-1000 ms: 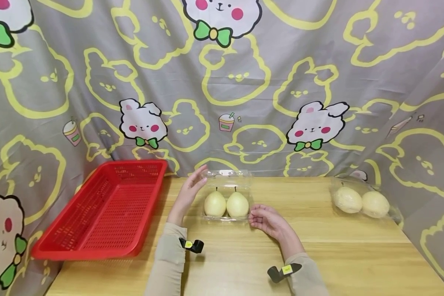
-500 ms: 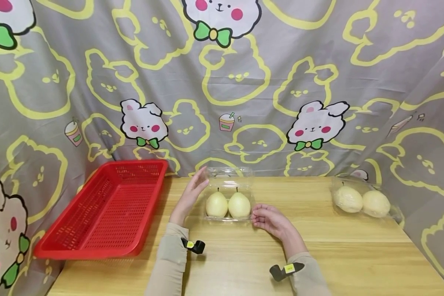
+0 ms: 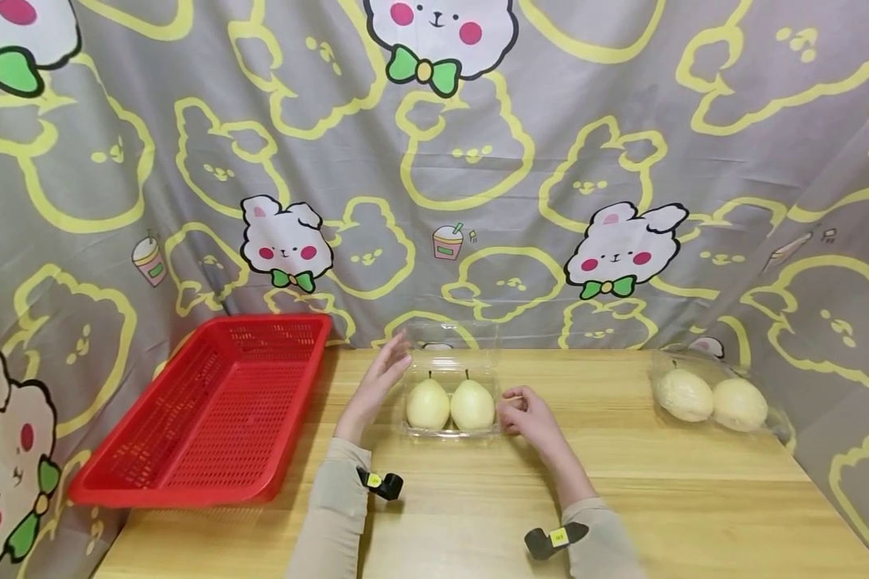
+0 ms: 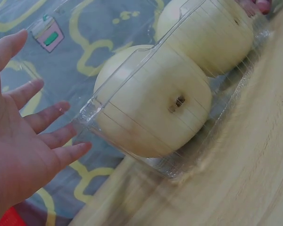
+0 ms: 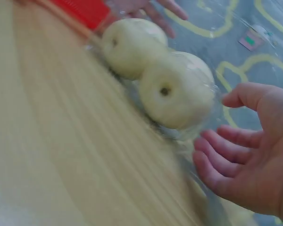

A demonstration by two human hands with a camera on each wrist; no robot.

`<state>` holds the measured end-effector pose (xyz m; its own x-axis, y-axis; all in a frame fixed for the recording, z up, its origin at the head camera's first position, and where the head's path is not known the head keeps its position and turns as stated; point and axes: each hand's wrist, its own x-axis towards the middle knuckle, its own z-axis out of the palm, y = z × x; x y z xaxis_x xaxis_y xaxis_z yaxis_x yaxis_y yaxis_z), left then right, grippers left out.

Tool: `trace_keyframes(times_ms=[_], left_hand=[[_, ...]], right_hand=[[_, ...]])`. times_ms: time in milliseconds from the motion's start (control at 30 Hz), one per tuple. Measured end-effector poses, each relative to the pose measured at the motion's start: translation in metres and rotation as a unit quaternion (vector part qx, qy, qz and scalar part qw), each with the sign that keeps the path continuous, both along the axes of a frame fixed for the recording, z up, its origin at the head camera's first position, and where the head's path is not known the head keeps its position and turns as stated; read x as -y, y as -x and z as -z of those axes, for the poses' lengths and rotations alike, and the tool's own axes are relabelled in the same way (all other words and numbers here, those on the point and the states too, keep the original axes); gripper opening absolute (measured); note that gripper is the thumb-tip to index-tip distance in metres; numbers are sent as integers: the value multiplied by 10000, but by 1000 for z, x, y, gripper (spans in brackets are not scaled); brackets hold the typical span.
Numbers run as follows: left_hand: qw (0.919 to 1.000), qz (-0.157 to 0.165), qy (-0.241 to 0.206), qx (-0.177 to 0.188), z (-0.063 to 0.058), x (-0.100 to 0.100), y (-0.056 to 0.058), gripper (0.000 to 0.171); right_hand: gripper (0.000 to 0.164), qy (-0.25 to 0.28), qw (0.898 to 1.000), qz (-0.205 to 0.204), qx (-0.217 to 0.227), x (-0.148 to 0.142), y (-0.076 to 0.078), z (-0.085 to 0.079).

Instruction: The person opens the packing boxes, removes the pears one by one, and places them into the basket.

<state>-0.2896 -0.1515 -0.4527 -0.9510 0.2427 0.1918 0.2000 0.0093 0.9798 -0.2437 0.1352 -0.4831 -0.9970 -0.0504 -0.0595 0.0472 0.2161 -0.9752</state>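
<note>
In the head view, a clear plastic clamshell box (image 3: 450, 435) stands mid-table with its lid (image 3: 452, 336) raised at the back. Two pale yellow pears, a left pear (image 3: 428, 405) and a right pear (image 3: 472, 406), sit upright side by side in it. My left hand (image 3: 375, 386) is at the box's left side, fingers spread; in the left wrist view its fingertips are close to the clear plastic, and contact is unclear. Beside the box's right side is my right hand (image 3: 532, 420). The right wrist view shows its thumb and bent fingers apart, holding nothing.
A red plastic basket (image 3: 261, 482) stands at the left of the wooden table (image 3: 463, 515). At the far right lies another clear package (image 3: 669, 362) with two wrapped pears (image 3: 740, 404). A patterned grey curtain (image 3: 521, 193) hangs behind and along both sides.
The clear lid has tilted further up. My right hand has risen slightly and come away from the box's front right corner. My left hand stays almost in place.
</note>
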Motion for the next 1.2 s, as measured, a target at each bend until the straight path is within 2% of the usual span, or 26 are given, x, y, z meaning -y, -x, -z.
trace_keyframes(times_ms=[67, 100, 200, 267, 333, 400, 600, 867, 1200], left_hand=[[9999, 47, -51, 92, -4, -1, -2, 60], [9999, 70, -55, 133, -8, -1, -5, 60], [9998, 87, -88, 174, -8, -1, -6, 59], [9998, 62, -69, 198, -7, -1, -6, 59], [9997, 42, -96, 199, 0, 0, -2, 58], [9996, 76, -114, 264, 0, 0, -1, 58], [9987, 228, -218, 393, 1, 0, 0, 58], [9981, 221, -266, 509, 4, 2, 1, 58], [9968, 196, -398, 672, 8, 2, 0, 59]], right_hand=[[42, -673, 9966, 199, -424, 3, 1, 0], [46, -984, 9929, 233, -628, 4, 1, 1], [57, -1724, 9783, 183, -1135, 5, 1, 1], [64, -2011, 9696, 55, -1397, 5, -1, -1], [67, -2219, 9617, -31, -1607, 5, -2, -2], [69, -2343, 9559, -131, -1766, 5, -3, -4], [68, -2813, 9409, -396, -1845, 5, -5, -4], [66, -3115, 9266, -459, -2055, 6, -6, -3], [67, -3339, 9198, -447, -2013, 6, -7, -1]])
